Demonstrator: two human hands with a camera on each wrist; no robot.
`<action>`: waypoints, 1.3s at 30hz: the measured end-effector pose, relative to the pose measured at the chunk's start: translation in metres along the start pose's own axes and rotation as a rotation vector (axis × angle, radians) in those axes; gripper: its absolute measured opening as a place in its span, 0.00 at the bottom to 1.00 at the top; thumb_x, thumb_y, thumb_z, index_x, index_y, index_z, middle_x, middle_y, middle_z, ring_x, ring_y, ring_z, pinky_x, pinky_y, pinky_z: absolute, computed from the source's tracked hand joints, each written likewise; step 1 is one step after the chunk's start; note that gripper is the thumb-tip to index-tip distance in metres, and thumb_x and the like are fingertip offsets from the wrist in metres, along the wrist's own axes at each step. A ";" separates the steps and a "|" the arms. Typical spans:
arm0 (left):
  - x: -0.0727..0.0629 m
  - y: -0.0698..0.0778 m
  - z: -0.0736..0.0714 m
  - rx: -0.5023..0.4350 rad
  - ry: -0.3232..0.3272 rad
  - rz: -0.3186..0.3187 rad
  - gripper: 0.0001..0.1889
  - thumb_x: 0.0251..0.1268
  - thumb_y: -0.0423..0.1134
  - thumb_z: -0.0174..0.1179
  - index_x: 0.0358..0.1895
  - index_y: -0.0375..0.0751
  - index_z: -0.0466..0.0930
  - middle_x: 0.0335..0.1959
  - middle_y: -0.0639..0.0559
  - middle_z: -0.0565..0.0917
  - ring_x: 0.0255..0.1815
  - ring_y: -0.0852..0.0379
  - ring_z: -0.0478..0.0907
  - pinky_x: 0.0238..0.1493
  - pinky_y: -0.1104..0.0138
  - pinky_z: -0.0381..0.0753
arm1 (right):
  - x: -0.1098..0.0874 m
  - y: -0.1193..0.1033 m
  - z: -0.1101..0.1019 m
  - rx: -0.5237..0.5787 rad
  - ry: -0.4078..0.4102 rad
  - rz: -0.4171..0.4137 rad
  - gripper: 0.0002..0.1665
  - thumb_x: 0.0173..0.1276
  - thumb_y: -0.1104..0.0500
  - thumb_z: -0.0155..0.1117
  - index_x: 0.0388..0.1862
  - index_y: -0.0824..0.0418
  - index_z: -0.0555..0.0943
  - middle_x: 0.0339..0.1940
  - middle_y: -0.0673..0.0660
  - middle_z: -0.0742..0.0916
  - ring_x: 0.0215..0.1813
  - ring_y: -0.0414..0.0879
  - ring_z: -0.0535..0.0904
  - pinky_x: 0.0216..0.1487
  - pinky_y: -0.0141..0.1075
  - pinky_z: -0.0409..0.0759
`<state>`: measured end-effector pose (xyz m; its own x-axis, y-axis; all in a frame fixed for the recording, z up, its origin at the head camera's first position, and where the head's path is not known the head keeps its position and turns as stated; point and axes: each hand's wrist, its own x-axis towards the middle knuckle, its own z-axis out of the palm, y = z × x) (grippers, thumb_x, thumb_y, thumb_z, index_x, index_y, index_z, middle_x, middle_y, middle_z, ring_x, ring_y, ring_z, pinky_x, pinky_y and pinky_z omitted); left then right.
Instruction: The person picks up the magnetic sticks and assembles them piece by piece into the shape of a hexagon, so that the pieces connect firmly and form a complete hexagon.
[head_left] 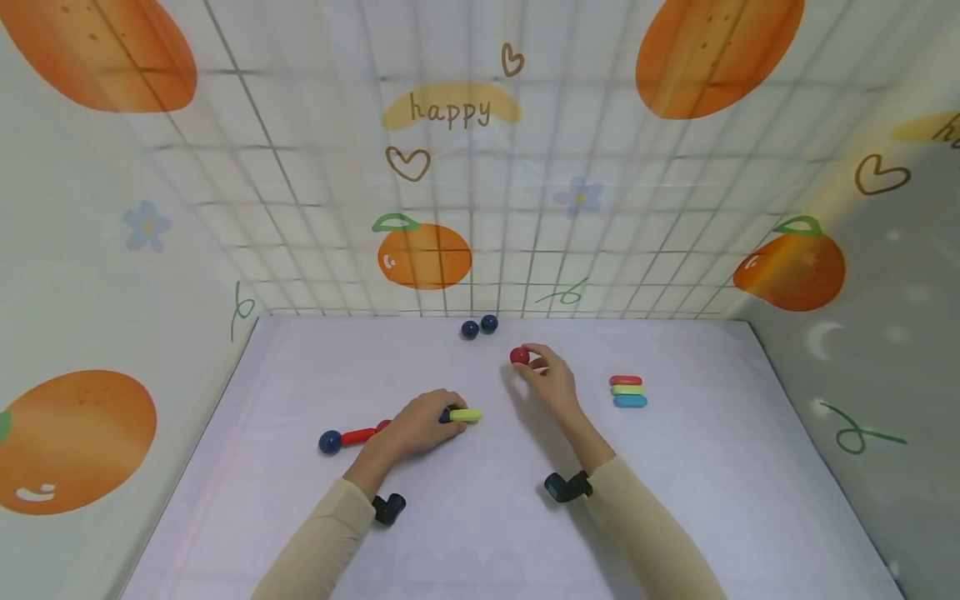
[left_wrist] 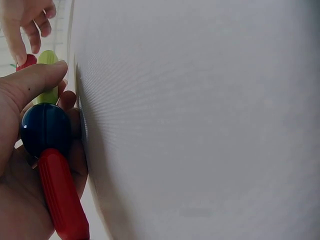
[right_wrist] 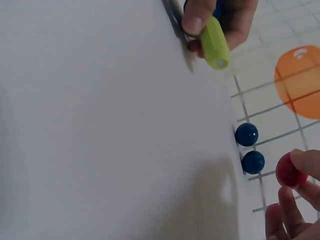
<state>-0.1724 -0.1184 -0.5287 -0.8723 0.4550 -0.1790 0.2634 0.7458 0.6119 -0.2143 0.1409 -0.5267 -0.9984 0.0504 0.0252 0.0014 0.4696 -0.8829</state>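
Note:
My left hand [head_left: 429, 421] grips a chain of toy rods and balls just over the table. A yellow-green rod [head_left: 467, 415] points out to the right past the fingers, its end free. It plugs into a dark blue ball [left_wrist: 46, 130], with a red rod [left_wrist: 62, 195] on the ball's other side. The chain's left end shows another red rod [head_left: 358, 437] and a blue ball [head_left: 330, 442]; the palm hides part of the middle. Further right, my right hand [head_left: 553, 382] pinches a red ball [head_left: 519, 356] between thumb and fingers, raised above the table.
Two dark blue balls [head_left: 470, 330] sit at the table's back edge by the wire-grid wall with its printed cloth. On the right lie a red rod [head_left: 626, 380], a yellow-green rod [head_left: 627, 390] and a blue rod [head_left: 631, 402], side by side. Cloth walls border the white table [head_left: 480, 517].

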 end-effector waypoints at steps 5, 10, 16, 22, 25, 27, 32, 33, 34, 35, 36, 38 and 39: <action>0.000 0.002 -0.001 0.001 -0.003 -0.001 0.17 0.68 0.48 0.66 0.56 0.51 0.81 0.51 0.58 0.80 0.50 0.56 0.74 0.57 0.55 0.76 | -0.016 -0.001 -0.005 -0.002 -0.037 0.016 0.24 0.67 0.51 0.71 0.62 0.50 0.80 0.42 0.56 0.83 0.41 0.52 0.76 0.39 0.39 0.74; 0.000 0.003 -0.001 0.006 -0.001 -0.009 0.16 0.68 0.48 0.66 0.56 0.51 0.81 0.50 0.58 0.80 0.50 0.56 0.74 0.57 0.55 0.75 | -0.031 -0.002 -0.007 -0.004 -0.070 0.026 0.25 0.67 0.51 0.71 0.63 0.49 0.80 0.41 0.55 0.83 0.41 0.51 0.75 0.37 0.39 0.75; 0.000 0.003 -0.002 0.006 -0.002 -0.001 0.16 0.68 0.48 0.66 0.56 0.51 0.81 0.49 0.58 0.80 0.49 0.56 0.75 0.57 0.55 0.76 | -0.045 0.000 -0.006 0.003 -0.113 0.009 0.25 0.66 0.52 0.72 0.62 0.50 0.80 0.39 0.54 0.82 0.39 0.50 0.75 0.35 0.38 0.75; 0.000 0.003 -0.002 0.001 -0.001 0.005 0.16 0.68 0.48 0.66 0.55 0.51 0.81 0.50 0.58 0.80 0.50 0.56 0.75 0.57 0.54 0.76 | -0.054 0.006 -0.003 0.018 -0.162 -0.020 0.25 0.66 0.54 0.73 0.62 0.52 0.81 0.37 0.53 0.82 0.37 0.49 0.76 0.34 0.37 0.76; 0.000 0.003 -0.002 -0.002 -0.003 -0.005 0.16 0.68 0.48 0.66 0.55 0.52 0.81 0.50 0.58 0.80 0.50 0.56 0.75 0.58 0.54 0.75 | -0.058 0.009 0.000 0.012 -0.189 -0.026 0.25 0.66 0.54 0.72 0.62 0.52 0.81 0.37 0.52 0.82 0.37 0.48 0.76 0.33 0.36 0.77; 0.000 0.003 -0.002 -0.005 -0.005 -0.009 0.16 0.68 0.49 0.66 0.56 0.52 0.81 0.51 0.58 0.80 0.51 0.56 0.75 0.58 0.54 0.75 | -0.059 0.011 0.002 0.010 -0.203 -0.026 0.25 0.66 0.55 0.73 0.62 0.51 0.81 0.37 0.51 0.82 0.36 0.48 0.77 0.33 0.36 0.77; 0.001 0.003 -0.002 -0.009 -0.002 -0.007 0.16 0.68 0.48 0.66 0.56 0.52 0.81 0.51 0.58 0.80 0.51 0.56 0.75 0.58 0.54 0.75 | -0.062 0.014 0.007 0.004 -0.222 -0.047 0.24 0.66 0.55 0.73 0.61 0.51 0.81 0.36 0.51 0.83 0.36 0.47 0.77 0.33 0.36 0.79; 0.000 0.003 -0.002 -0.008 -0.002 -0.004 0.16 0.68 0.48 0.66 0.56 0.52 0.81 0.51 0.58 0.80 0.51 0.56 0.75 0.58 0.54 0.76 | -0.062 0.014 0.008 0.000 -0.223 -0.056 0.24 0.66 0.55 0.73 0.61 0.51 0.81 0.36 0.51 0.83 0.36 0.47 0.78 0.34 0.36 0.79; 0.000 0.003 -0.002 -0.007 -0.001 -0.005 0.16 0.68 0.48 0.66 0.56 0.52 0.81 0.51 0.58 0.80 0.51 0.56 0.75 0.58 0.54 0.76 | -0.063 0.014 0.008 -0.005 -0.223 -0.056 0.24 0.66 0.55 0.73 0.61 0.51 0.81 0.36 0.51 0.83 0.36 0.47 0.78 0.34 0.36 0.78; 0.000 0.003 -0.002 -0.007 -0.001 -0.006 0.16 0.68 0.48 0.66 0.56 0.52 0.81 0.51 0.58 0.80 0.51 0.56 0.75 0.58 0.54 0.76 | -0.063 0.014 0.009 -0.009 -0.222 -0.054 0.24 0.65 0.55 0.73 0.60 0.50 0.81 0.36 0.50 0.83 0.36 0.47 0.78 0.34 0.36 0.78; 0.000 0.003 -0.002 -0.005 -0.001 -0.003 0.16 0.68 0.49 0.66 0.56 0.52 0.81 0.50 0.58 0.80 0.51 0.56 0.75 0.58 0.54 0.76 | -0.064 0.014 0.009 -0.016 -0.222 -0.050 0.24 0.65 0.55 0.73 0.60 0.49 0.81 0.36 0.50 0.83 0.36 0.46 0.78 0.34 0.36 0.78; 0.000 0.002 -0.002 -0.004 0.000 0.001 0.16 0.68 0.48 0.65 0.56 0.52 0.81 0.50 0.58 0.80 0.50 0.56 0.75 0.58 0.54 0.76 | -0.065 0.013 0.011 -0.027 -0.222 -0.043 0.24 0.65 0.55 0.74 0.59 0.47 0.81 0.36 0.49 0.83 0.36 0.46 0.78 0.34 0.36 0.79; 0.000 0.002 -0.002 -0.005 0.001 0.003 0.16 0.68 0.48 0.65 0.55 0.52 0.81 0.50 0.58 0.80 0.50 0.56 0.75 0.57 0.54 0.76 | -0.065 0.013 0.011 -0.033 -0.222 -0.043 0.24 0.65 0.55 0.74 0.59 0.47 0.81 0.36 0.49 0.83 0.36 0.46 0.78 0.35 0.37 0.79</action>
<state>-0.1730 -0.1178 -0.5257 -0.8720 0.4566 -0.1765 0.2639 0.7421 0.6161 -0.1502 0.1341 -0.5452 -0.9855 -0.1639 -0.0448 -0.0431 0.4962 -0.8671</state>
